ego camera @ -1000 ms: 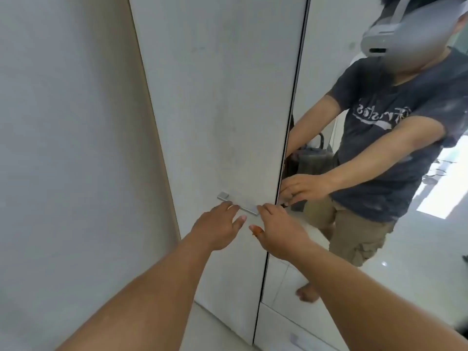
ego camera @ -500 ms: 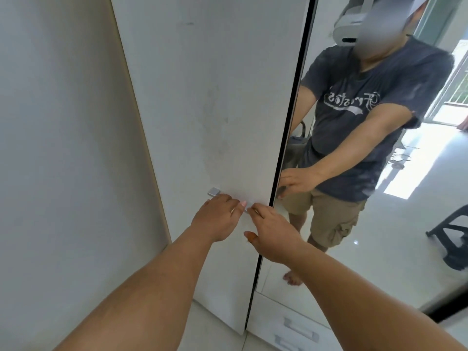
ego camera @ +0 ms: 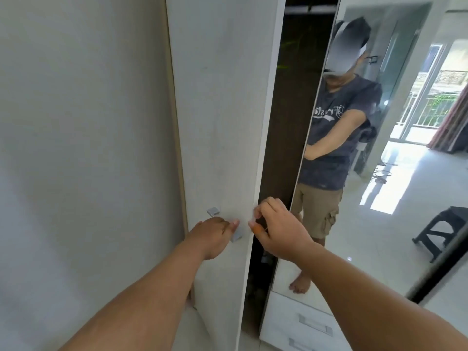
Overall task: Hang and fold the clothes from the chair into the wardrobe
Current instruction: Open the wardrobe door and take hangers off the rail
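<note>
Gripping the grey metal bar handle [ego camera: 224, 225] is the left hand [ego camera: 211, 236], its fingers curled over the middle of the bar so that only the two ends show. The right hand [ego camera: 277, 230] pinches the free vertical edge of the white laminate wardrobe door [ego camera: 222, 110] with curled fingers and thumb.

The door stands partly open. A dark gap [ego camera: 286, 122] shows between its edge and the neighbouring mirrored wardrobe door [ego camera: 379, 224]. The interior is too dark to read, apart from what appears to be a rail near the top. The clothes and the chair named in the task are not identifiable in this view; a dark stool [ego camera: 440, 231] appears only as a reflection.

Step in hand, as judged: opening the wardrobe, before any garment is handled.

Procedure:
- Pull with the left hand along the hinge arc, not straight outward.
- Keep the right fingertips on the outer face of the edge, clear of the gap.
- Step back as the door swings, since the body stands close.
- Open fully so that both hands are free for hanging.

Below the mirror, two white drawers [ego camera: 304, 323] with bar handles are closed.
</note>
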